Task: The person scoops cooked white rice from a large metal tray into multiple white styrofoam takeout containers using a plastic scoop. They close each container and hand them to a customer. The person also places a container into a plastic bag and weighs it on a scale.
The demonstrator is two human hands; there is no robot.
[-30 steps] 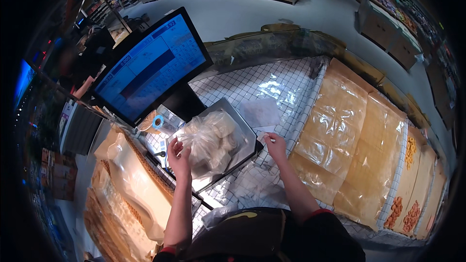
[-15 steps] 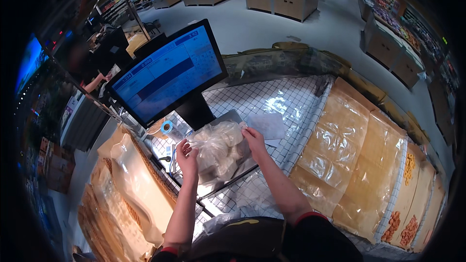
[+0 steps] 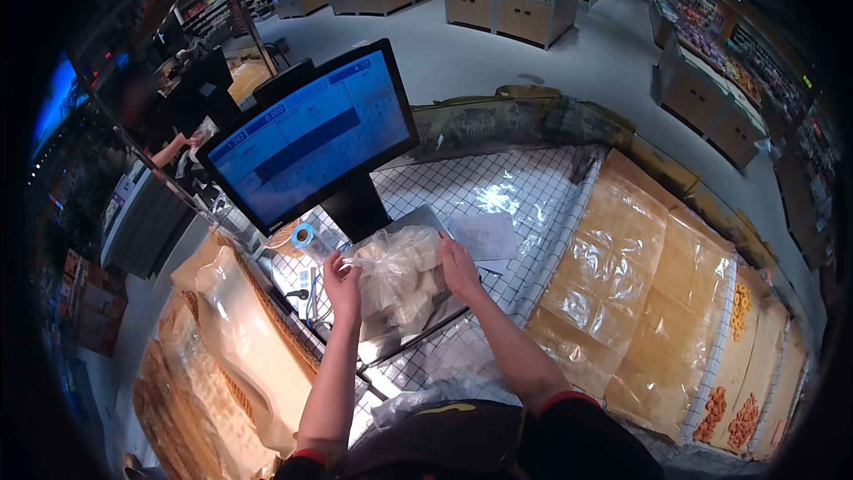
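Note:
A clear plastic bag (image 3: 400,280) with several pale, rounded pieces inside lies on the metal scale plate (image 3: 425,218) below the screen. At its left, my left hand (image 3: 341,284) is closed, pinching a gathered end of the bag between thumb and fingers. On the other side my right hand (image 3: 458,270) is closed on the bag's right edge, its fingertips partly hidden against the film. The pale contents show only dimly through the creased plastic.
A black-framed touch screen (image 3: 306,138) stands behind the bag. Beside it are a blue-cored roll (image 3: 303,236) and cables. Film-covered trays (image 3: 622,284) lie at right, a lined basket (image 3: 249,329) at left. A white sheet (image 3: 484,236) rests on the tiled counter. Another person's hand (image 3: 173,149) shows far left.
My right hand has slid slightly down along the bag's right side. My left hand keeps its pinch on the gathered end. Figures on the screen have changed, and the view has shifted a little.

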